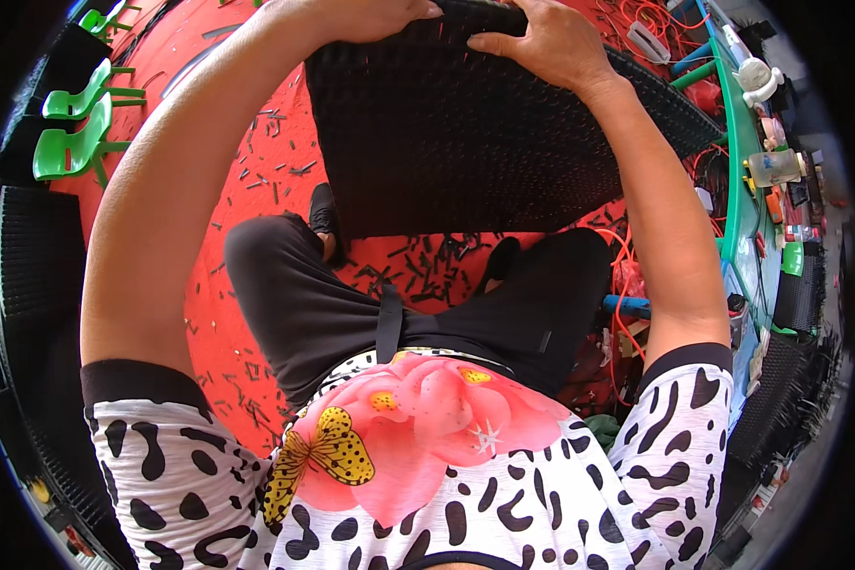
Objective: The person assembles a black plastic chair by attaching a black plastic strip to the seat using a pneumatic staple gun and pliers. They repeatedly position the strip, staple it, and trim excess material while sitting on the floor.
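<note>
A large black sheet [446,142] with a textured, dotted surface stands tilted in front of my knees, its lower edge near the red floor. My left hand [382,17] is at its top edge, partly cut off by the picture's upper rim, with the fingers closed on the sheet. To the right, my right hand [549,43] grips the same top edge, the thumb lying on the near face and the other fingers mostly out of sight behind. The sheet's far side is hidden.
Small black strips [432,271] litter the red floor [223,313]. Green plastic chairs [71,142] are at the far left. Along the right runs a green-framed table [734,161] with a clear jar [776,168] and assorted items. Orange cables [620,332] hang beside my right knee.
</note>
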Tool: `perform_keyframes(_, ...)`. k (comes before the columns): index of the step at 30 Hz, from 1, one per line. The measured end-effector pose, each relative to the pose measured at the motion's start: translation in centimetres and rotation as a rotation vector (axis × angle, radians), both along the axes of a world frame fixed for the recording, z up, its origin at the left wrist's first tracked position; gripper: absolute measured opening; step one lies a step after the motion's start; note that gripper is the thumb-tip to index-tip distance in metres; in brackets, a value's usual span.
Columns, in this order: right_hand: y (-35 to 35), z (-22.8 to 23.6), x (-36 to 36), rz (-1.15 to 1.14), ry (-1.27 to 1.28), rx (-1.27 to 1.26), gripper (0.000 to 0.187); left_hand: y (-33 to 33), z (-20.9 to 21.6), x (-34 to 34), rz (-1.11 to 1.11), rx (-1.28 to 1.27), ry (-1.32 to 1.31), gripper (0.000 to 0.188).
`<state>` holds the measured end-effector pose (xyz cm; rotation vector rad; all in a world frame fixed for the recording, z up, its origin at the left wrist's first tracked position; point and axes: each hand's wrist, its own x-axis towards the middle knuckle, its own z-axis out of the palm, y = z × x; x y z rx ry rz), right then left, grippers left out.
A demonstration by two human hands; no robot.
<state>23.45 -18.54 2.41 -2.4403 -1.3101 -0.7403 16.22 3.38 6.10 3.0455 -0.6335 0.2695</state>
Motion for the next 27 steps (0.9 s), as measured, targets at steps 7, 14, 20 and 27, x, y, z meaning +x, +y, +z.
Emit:
perform_keyframes(7,3.5,0.6,-0.8,-0.011,0.087,-0.104,0.065,0.2,-0.2,-1.5,0.111,-0.017,-0.076,0.037)
perform_keyframes(14,2.9,-0.5,-0.4,0.040,-0.002,-0.018,0.058,-0.8,-0.8,-1.2,0.133,0.076,-0.111,0.037)
perform_keyframes(20,2.4,0.3,-0.9,0.023,0.079,-0.070,0.054,0.4,-1.0,0.1,-0.042,-0.111,-0.264,0.034)
perform_keyframes(27,5.3,2.0,-2.0,0.229,0.026,-0.120,0.056,2.5,-1.7,1.1,-0.065,-1.027,-0.020,0.035)
